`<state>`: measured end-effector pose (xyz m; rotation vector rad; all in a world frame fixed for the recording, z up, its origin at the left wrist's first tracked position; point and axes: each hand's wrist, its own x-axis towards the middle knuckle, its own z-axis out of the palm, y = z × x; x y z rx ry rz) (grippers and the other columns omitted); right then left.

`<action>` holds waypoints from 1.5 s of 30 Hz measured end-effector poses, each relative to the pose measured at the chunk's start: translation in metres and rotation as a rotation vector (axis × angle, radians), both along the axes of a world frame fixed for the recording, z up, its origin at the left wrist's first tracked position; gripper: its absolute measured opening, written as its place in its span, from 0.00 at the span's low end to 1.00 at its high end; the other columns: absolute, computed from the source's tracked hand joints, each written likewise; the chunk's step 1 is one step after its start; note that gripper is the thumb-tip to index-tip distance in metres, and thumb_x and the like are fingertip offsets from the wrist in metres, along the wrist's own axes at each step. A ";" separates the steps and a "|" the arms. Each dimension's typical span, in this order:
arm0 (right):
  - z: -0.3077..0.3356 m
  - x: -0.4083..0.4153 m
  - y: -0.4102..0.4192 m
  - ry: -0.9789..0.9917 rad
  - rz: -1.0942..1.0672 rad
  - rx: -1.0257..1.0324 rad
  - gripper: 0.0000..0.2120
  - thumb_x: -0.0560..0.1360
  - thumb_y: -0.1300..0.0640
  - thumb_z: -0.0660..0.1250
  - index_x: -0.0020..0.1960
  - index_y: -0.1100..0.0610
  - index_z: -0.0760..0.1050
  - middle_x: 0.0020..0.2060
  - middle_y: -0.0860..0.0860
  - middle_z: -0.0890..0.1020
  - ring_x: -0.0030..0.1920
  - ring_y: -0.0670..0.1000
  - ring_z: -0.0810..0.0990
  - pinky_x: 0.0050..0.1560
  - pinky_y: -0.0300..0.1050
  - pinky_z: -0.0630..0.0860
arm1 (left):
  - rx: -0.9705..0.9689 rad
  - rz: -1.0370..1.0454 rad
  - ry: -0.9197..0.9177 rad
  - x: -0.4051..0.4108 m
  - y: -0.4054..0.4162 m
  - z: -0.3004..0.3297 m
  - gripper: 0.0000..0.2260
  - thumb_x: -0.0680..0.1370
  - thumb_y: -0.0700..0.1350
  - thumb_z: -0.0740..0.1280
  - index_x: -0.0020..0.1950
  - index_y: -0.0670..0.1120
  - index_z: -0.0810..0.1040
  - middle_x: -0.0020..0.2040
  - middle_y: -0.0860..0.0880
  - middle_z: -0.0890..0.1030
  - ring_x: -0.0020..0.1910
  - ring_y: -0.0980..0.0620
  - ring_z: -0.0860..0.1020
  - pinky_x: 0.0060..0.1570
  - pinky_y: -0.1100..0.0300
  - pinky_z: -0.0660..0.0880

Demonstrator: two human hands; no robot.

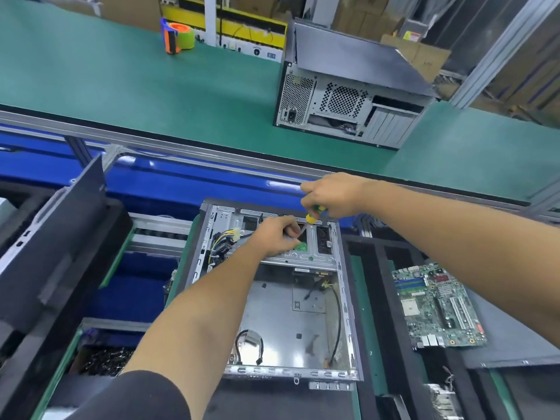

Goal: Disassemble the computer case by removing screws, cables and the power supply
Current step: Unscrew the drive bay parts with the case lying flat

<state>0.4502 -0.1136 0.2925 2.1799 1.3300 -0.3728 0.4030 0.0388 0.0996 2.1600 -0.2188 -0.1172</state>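
At the centre of the frame lies the open computer case [272,298]. My right hand [331,195] grips a yellow-green screwdriver [312,216] over its drive cage [303,256]; my left hand [277,234], fingers curled, pinches the shaft beside it. A motherboard [436,304] lies at right.

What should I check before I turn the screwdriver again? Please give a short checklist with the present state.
1. Right hand grips screwdriver handle: ok.
2. Left hand steadies the shaft near the tip: ok.
3. Tip seated in a screw: cannot tell, fingers hide it.
4. Case lies flat, open side up: ok.
5. Cables away from the tool: ok.
6. Motherboard already out, beside case: ok.
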 end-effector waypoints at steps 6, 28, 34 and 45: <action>-0.006 0.004 -0.006 0.012 -0.017 0.018 0.14 0.72 0.63 0.68 0.45 0.43 0.72 0.43 0.42 0.65 0.38 0.50 0.74 0.37 0.53 0.76 | -0.035 0.002 0.009 0.002 0.001 -0.001 0.08 0.76 0.39 0.74 0.54 0.44 0.80 0.43 0.47 0.85 0.45 0.47 0.84 0.50 0.49 0.81; -0.023 -0.006 -0.009 0.089 -0.175 0.040 0.14 0.74 0.67 0.64 0.48 0.47 0.73 0.48 0.47 0.68 0.39 0.51 0.71 0.35 0.49 0.68 | 0.341 -0.289 -0.127 0.022 0.007 0.012 0.06 0.75 0.40 0.73 0.49 0.42 0.80 0.54 0.45 0.77 0.49 0.46 0.74 0.52 0.46 0.75; -0.027 -0.005 -0.015 0.103 -0.201 0.098 0.14 0.73 0.67 0.64 0.46 0.47 0.73 0.47 0.47 0.68 0.41 0.52 0.72 0.33 0.47 0.64 | 0.640 -0.482 -0.079 0.046 -0.002 0.033 0.08 0.76 0.43 0.72 0.55 0.43 0.80 0.47 0.54 0.71 0.50 0.43 0.78 0.44 0.53 0.73; -0.033 -0.001 -0.020 0.126 -0.235 0.165 0.14 0.71 0.67 0.65 0.44 0.48 0.74 0.44 0.45 0.67 0.42 0.53 0.74 0.35 0.47 0.66 | 0.858 -0.646 -0.103 0.052 -0.014 0.042 0.09 0.76 0.41 0.70 0.53 0.37 0.79 0.46 0.44 0.79 0.40 0.45 0.74 0.38 0.54 0.72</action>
